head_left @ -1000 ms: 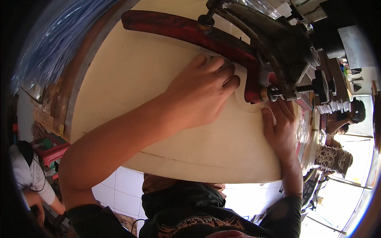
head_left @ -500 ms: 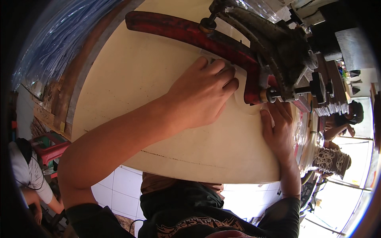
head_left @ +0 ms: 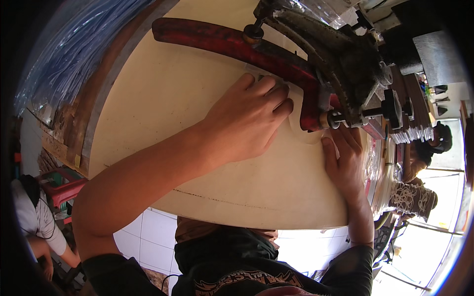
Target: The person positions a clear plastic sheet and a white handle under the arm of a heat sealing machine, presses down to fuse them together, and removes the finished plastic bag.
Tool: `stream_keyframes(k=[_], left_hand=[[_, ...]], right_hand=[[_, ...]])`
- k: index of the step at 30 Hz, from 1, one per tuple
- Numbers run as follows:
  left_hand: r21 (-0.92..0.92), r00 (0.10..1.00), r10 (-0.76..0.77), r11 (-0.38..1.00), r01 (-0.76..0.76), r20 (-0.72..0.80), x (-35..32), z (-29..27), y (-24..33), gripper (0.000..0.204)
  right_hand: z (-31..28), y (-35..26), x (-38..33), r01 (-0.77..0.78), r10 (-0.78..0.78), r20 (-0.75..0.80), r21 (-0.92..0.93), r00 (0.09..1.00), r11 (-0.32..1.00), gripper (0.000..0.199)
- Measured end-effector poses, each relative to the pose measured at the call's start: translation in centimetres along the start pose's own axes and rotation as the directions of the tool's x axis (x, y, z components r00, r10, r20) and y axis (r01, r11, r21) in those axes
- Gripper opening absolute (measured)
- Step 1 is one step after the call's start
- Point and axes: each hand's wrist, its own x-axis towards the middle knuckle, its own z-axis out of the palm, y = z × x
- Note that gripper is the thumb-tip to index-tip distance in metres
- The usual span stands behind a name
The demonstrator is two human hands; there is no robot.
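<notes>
Left hand (head_left: 251, 117) is curled; its grip cannot be told. At its three o'clock, a clear sheet (head_left: 297, 112) is seen on the table (head_left: 153, 93); at four o'clock, the right hand (head_left: 344, 160) is extended, fingertips hidden, its grip also unclear.

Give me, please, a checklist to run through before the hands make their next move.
1. Both hands over the cream board, left hand and right hand: ok.
2. What the left hand holds, if anything: cannot tell; its curled fingers hide their tips.
3. Right-hand fingertips in plain sight: not ok; they disappear behind the lower fitting.
4. Upper fitting in place at the red bar: ok, by appearance.
5. Dark sleeves away from the red bar: ok.
</notes>
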Motion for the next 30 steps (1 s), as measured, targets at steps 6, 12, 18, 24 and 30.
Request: stream_keyframes(k=[6,12,18,24,30], left_hand=[[0.009,1.0,-0.006,1.0,0.006,0.014,-0.1,-0.2,0.2,0.031],[-0.02,1.0,0.003,1.0,-0.002,0.024,0.1,-0.2,0.1,0.033],[-0.05,0.999,0.044,0.998,-0.043,0.014,0.4,-1.3,-0.4,0.027],[-0.164,1.0,0.011,0.986,-0.013,-0.015,1.1,-3.2,-0.7,0.013],[-0.239,0.999,-0.041,0.97,0.033,-0.03,1.6,-3.7,-0.5,0.006]], right_hand=[[0.0,-0.2,-0.1,0.013,-0.013,-0.007,-0.013,1.0,1.0,0.034],[-0.2,-0.2,-0.2,0.003,-0.003,-0.016,-0.006,1.0,1.0,0.037],[-0.2,0.8,-0.6,0.02,-0.012,-0.13,0.065,0.991,0.998,0.034],[-1.4,1.1,-0.8,-0.095,0.196,-0.399,0.259,0.896,0.961,0.023],[-2.8,3.6,-2.4,-0.108,0.271,-0.522,0.321,0.809,0.941,0.041]])
